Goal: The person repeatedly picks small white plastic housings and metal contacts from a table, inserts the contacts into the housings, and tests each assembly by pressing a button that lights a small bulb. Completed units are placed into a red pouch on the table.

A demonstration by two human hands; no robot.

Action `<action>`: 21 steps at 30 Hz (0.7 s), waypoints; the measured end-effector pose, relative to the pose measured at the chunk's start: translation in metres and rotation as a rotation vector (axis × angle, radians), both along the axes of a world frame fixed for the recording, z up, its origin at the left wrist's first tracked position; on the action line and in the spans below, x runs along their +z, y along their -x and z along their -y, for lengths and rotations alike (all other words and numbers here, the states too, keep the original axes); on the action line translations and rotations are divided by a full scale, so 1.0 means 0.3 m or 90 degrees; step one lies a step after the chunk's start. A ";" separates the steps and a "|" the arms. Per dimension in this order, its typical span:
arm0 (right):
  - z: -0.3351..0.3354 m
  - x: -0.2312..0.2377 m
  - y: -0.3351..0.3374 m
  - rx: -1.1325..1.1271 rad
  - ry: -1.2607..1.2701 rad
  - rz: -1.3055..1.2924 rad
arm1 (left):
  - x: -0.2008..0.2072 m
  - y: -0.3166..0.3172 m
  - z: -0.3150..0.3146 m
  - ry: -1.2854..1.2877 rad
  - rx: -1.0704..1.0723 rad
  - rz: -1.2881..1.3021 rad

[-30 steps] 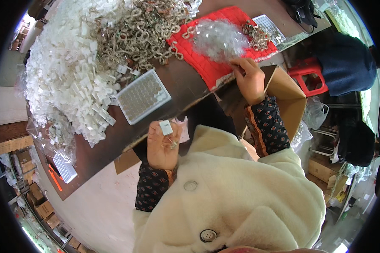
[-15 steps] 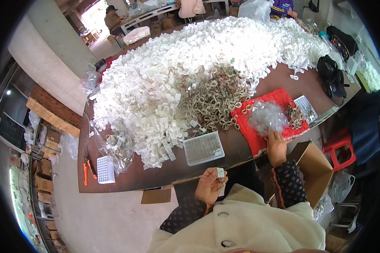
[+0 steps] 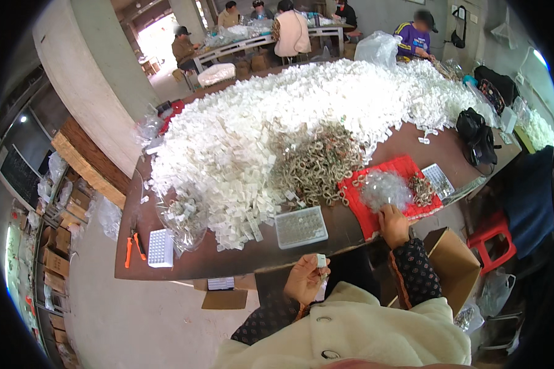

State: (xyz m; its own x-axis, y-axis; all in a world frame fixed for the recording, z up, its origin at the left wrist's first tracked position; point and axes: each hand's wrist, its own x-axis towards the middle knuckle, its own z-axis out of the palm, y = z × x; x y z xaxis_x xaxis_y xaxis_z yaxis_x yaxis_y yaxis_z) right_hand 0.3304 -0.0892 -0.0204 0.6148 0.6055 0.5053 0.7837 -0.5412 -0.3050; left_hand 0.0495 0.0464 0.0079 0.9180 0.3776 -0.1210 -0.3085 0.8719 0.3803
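My left hand [image 3: 306, 280] is held in front of my chest, pinching a small white packet [image 3: 321, 261] between its fingers. My right hand [image 3: 394, 224] reaches onto the red mat [image 3: 388, 172] at the near table edge and touches a heap of small clear plastic bags [image 3: 383, 189]. Whether its fingers have closed on a bag is hidden. A little pile of brownish rings [image 3: 421, 187] lies on the mat to the right of the bags.
A huge mound of white packets [image 3: 277, 123] and a heap of tan rings [image 3: 317, 161] cover the brown table [image 3: 228, 261]. A clear compartment tray [image 3: 300, 226] sits near my left hand; a cardboard box [image 3: 454, 264] stands at my right. Other people work at far tables.
My head has lifted, so the view now takes in the whole table and room. Both hands keep their places: left holding the packet, right at the bag heap.
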 end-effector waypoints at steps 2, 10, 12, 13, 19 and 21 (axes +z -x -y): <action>-0.001 -0.001 -0.011 -0.010 -0.040 -0.037 | -0.009 0.003 -0.007 -0.084 0.014 -0.092; 0.001 0.066 -0.033 0.089 -0.133 -0.221 | -0.050 -0.037 -0.058 -0.017 -0.044 -0.024; 0.000 0.080 -0.033 0.071 -0.115 -0.166 | -0.053 -0.039 -0.064 -0.080 -0.017 -0.100; -0.001 0.081 -0.028 0.066 -0.107 -0.143 | -0.055 -0.036 -0.060 -0.119 -0.010 -0.126; -0.012 0.077 -0.033 0.071 -0.192 -0.204 | -0.067 -0.039 -0.066 -0.040 -0.021 0.024; -0.008 0.085 -0.038 0.043 -0.196 -0.150 | -0.072 -0.039 -0.071 -0.062 -0.016 -0.017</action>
